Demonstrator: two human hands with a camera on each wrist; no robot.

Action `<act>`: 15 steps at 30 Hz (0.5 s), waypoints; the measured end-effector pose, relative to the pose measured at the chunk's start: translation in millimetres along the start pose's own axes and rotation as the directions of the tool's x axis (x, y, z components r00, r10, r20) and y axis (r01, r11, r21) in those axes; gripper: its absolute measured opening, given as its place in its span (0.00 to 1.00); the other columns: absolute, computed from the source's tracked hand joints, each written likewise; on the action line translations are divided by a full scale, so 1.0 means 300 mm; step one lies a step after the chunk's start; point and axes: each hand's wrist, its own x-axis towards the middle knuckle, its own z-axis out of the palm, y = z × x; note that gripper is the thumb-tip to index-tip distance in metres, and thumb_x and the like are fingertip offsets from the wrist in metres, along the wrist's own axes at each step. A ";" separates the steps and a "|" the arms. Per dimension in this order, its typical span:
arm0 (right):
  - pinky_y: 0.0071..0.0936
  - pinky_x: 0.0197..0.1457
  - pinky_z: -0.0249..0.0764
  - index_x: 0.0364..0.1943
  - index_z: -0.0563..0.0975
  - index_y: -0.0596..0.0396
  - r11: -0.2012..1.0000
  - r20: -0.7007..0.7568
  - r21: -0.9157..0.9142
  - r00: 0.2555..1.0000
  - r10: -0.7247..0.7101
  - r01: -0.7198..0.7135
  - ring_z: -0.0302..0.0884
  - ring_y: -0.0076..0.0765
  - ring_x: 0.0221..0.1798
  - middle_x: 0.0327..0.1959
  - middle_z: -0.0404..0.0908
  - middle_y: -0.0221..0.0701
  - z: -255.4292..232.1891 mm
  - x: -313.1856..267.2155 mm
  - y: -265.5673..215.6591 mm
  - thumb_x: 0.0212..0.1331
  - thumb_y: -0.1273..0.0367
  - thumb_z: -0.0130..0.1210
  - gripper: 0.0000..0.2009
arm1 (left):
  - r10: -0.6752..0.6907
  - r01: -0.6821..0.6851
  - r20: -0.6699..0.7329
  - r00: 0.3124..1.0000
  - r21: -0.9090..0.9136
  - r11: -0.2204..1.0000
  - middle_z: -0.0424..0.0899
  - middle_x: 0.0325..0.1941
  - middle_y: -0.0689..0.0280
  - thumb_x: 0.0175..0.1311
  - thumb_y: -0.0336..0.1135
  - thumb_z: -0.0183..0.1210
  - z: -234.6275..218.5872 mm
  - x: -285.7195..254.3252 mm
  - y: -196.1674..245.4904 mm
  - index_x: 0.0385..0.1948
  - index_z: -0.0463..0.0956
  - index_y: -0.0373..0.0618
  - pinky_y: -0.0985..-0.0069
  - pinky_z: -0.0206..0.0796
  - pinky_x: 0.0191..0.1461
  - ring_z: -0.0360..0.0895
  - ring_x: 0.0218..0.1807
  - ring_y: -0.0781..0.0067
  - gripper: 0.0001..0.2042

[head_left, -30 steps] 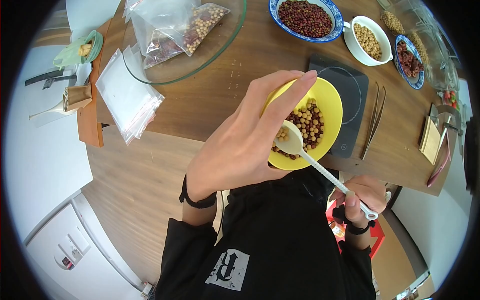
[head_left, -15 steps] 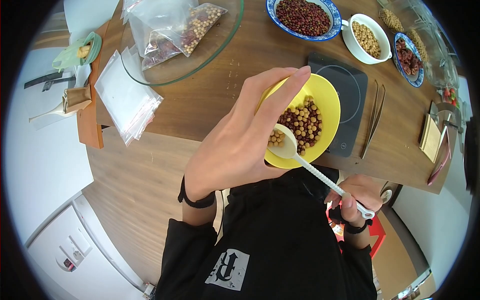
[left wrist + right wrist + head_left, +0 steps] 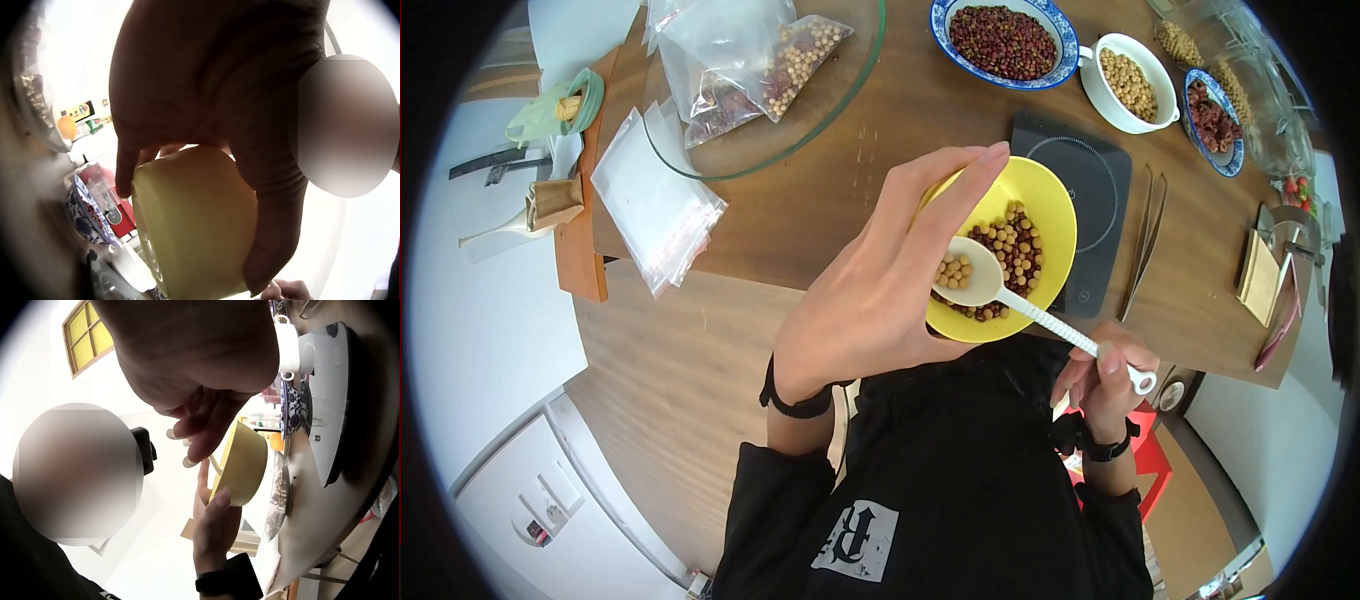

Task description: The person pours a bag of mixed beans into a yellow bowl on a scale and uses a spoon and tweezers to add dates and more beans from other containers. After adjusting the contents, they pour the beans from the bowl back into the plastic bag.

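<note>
My left hand [image 3: 870,270] grips a yellow bowl [image 3: 1055,230] at its rim, holding it tilted above the table's front edge. Inside lie mixed tan and dark red beans [image 3: 1018,250]. With my right hand [image 3: 1112,375] I pinch the handle of a white spoon [image 3: 1050,322]; its head, carrying several tan beans [image 3: 953,272], is over the bowl's near left side. In the left wrist view the outside of the yellow bowl [image 3: 194,225] sits between thumb and fingers. The right wrist view shows the bowl [image 3: 244,465] from the side, with the right fingers close above it.
Behind the bowl is a black induction cooker [image 3: 1090,190], with metal tongs [image 3: 1145,245] to its right. Farther back stand a blue-rimmed bowl of red beans [image 3: 1005,42], a white pot of tan beans [image 3: 1130,85] and a small dish [image 3: 1215,125]. Zip bags [image 3: 650,195] lie left by a glass bowl [image 3: 840,125].
The spoon's head first dips toward the bowl's lower left, then rises slightly with tan beans in it. My right hand has moved up a little. The left hand keeps holding the bowl.
</note>
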 end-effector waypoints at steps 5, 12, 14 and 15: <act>0.22 0.08 0.63 0.27 0.80 0.69 0.992 -0.156 0.125 0.987 0.031 -0.011 0.70 0.30 0.07 0.13 0.75 0.39 -0.047 0.017 -0.016 0.70 0.58 0.53 0.23 | -0.011 0.011 -0.039 0.999 0.013 1.000 0.65 0.68 0.52 0.37 0.29 0.79 0.006 0.004 -0.009 0.74 0.56 0.44 0.61 0.75 0.60 0.70 0.64 0.48 0.54; 0.22 0.06 0.63 0.32 0.77 0.65 0.974 -0.414 0.158 0.906 -0.087 0.165 0.59 0.20 0.07 0.17 0.73 0.32 -0.187 0.128 -0.059 0.74 0.59 0.46 0.21 | -0.106 0.106 -0.007 0.994 -0.001 0.994 0.67 0.70 0.53 0.32 0.35 0.83 0.010 -0.001 -0.005 0.73 0.53 0.40 0.55 0.59 0.72 0.62 0.71 0.45 0.59; 0.20 0.08 0.64 0.36 0.79 0.66 0.979 -0.496 0.126 0.865 -0.076 0.158 0.59 0.18 0.09 0.20 0.74 0.32 -0.248 0.177 -0.068 0.74 0.60 0.47 0.20 | -0.156 0.157 0.033 0.987 -0.007 0.988 0.63 0.69 0.51 0.37 0.30 0.79 -0.003 0.009 0.012 0.73 0.55 0.43 0.59 0.70 0.65 0.67 0.67 0.46 0.55; 0.20 0.09 0.65 0.38 0.80 0.67 0.985 -0.541 0.094 0.838 -0.073 0.146 0.59 0.18 0.10 0.20 0.75 0.31 -0.259 0.211 -0.077 0.74 0.61 0.47 0.19 | -0.144 0.144 0.041 0.989 -0.001 0.990 0.62 0.70 0.50 0.36 0.30 0.80 -0.002 0.011 0.009 0.73 0.54 0.42 0.59 0.69 0.66 0.66 0.68 0.46 0.55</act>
